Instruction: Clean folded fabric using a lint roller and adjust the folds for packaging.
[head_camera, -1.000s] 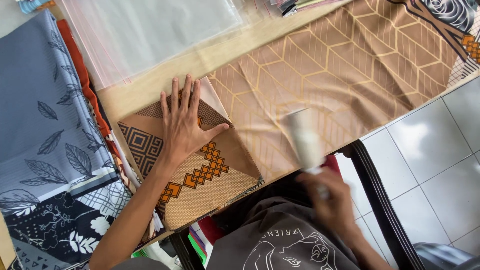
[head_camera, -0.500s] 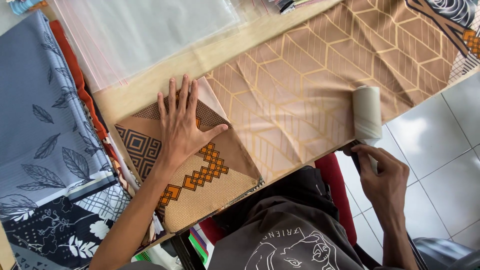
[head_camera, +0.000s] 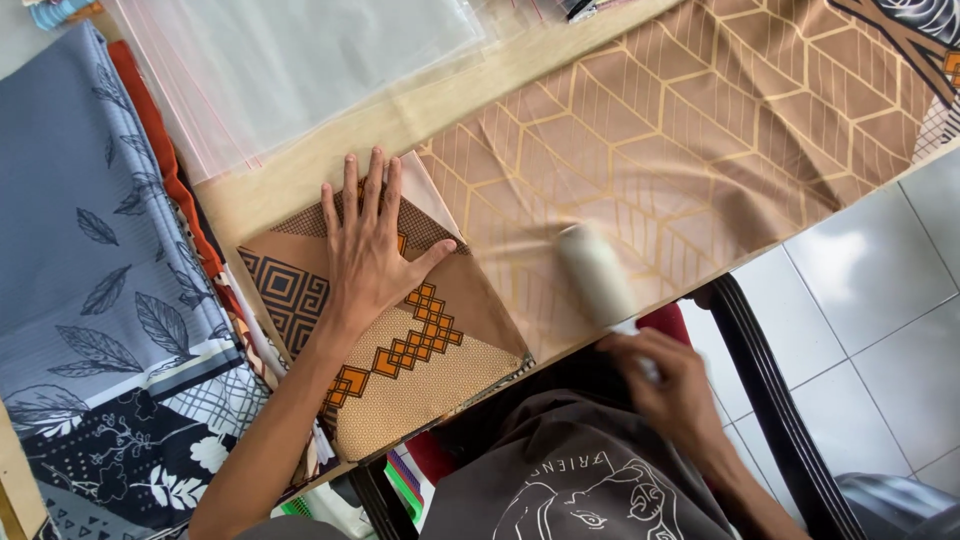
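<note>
My left hand (head_camera: 368, 250) lies flat, fingers spread, on a folded brown cloth (head_camera: 400, 350) with orange geometric patterns near the table's front edge. The folded part joins a long tan cloth (head_camera: 700, 140) with a gold line pattern, spread out to the right across the wooden table (head_camera: 300, 185). My right hand (head_camera: 670, 385) grips the handle of a white lint roller (head_camera: 593, 272), blurred by motion. The roller's head rests on the tan cloth close to the table's edge.
Clear plastic bags (head_camera: 300, 60) lie at the table's back. A stack of grey-blue and dark leaf-print cloths (head_camera: 80, 280) sits at the left. A black chair frame (head_camera: 770, 390) and white floor tiles (head_camera: 880, 330) are at the right.
My right hand has swung the lint roller from the right, off the cloth's edge, back leftward onto the tan cloth. My left hand has stayed pressed on the folded cloth.
</note>
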